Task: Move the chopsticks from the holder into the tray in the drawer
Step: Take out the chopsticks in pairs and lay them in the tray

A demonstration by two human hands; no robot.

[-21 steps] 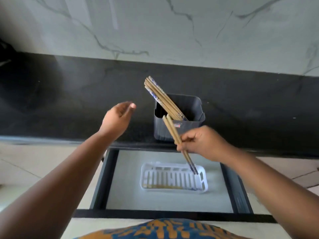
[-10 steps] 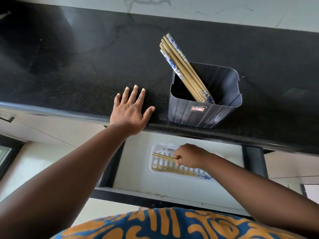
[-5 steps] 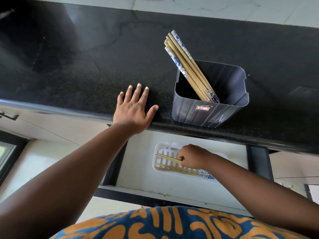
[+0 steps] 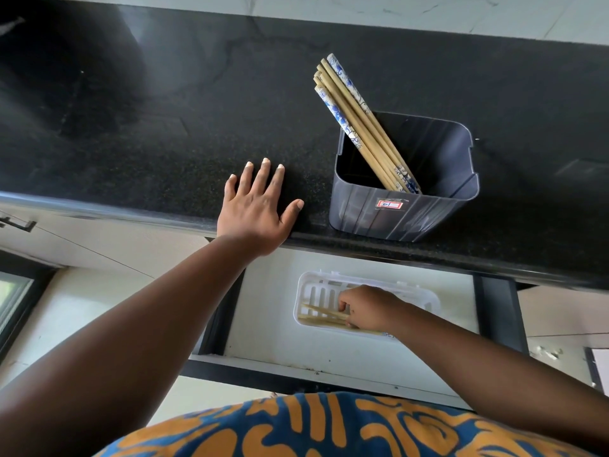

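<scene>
I look down on a black speckled stone counter (image 4: 164,127) with a rounded front edge; soft light glosses its far left part. Behind it runs a pale marble-look wall (image 4: 428,14) with thin grey veins. Under the counter I see cream cabinet fronts (image 4: 99,245), one with a dark handle (image 4: 16,222) at the left edge. At the lower left a dark-framed glass panel (image 4: 13,311) shows a greenish glow. The floor is hidden from me.

right hand (image 4: 365,308) pinching chopsticks (image 4: 324,316) in tray (image 4: 425,300) | left hand (image 4: 255,206) flat on counter (image 4: 164,133)
</scene>
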